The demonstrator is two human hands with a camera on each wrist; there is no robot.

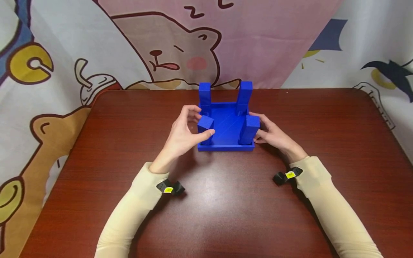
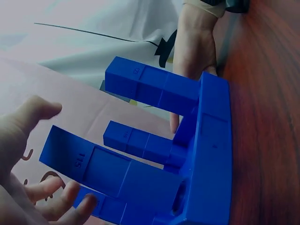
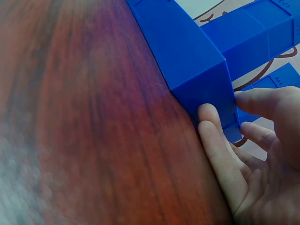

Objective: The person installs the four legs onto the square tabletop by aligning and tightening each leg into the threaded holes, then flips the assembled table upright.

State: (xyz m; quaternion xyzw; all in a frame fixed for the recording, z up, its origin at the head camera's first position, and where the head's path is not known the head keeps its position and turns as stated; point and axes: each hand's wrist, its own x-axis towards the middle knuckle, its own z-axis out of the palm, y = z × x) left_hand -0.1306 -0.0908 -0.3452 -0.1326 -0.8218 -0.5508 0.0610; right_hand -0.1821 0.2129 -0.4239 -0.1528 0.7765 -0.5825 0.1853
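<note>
A shallow square blue tray (image 1: 226,147) sits on the table with blue posts upright at its corners. The near-left post (image 1: 205,123), marked 115 in the left wrist view, stands turned at an angle to the tray. Around it, my left hand (image 1: 180,138) spreads thumb and fingers; the left wrist view shows gaps between them and the post (image 2: 112,164). My right hand (image 1: 274,134) is beside the tray's right side. In the right wrist view its fingertips (image 3: 208,115) touch the tray's outer wall (image 3: 206,89), low against the table. The near-right post (image 1: 250,129) partly hides that contact.
The far-left post (image 1: 204,96) and far-right post (image 1: 244,96) rise at the tray's back corners. Beneath lies a brown wooden table (image 1: 213,215), and a cartoon-printed cloth (image 1: 258,43) hangs behind its back edge. Black wrist cameras (image 1: 174,188) project from both sleeves.
</note>
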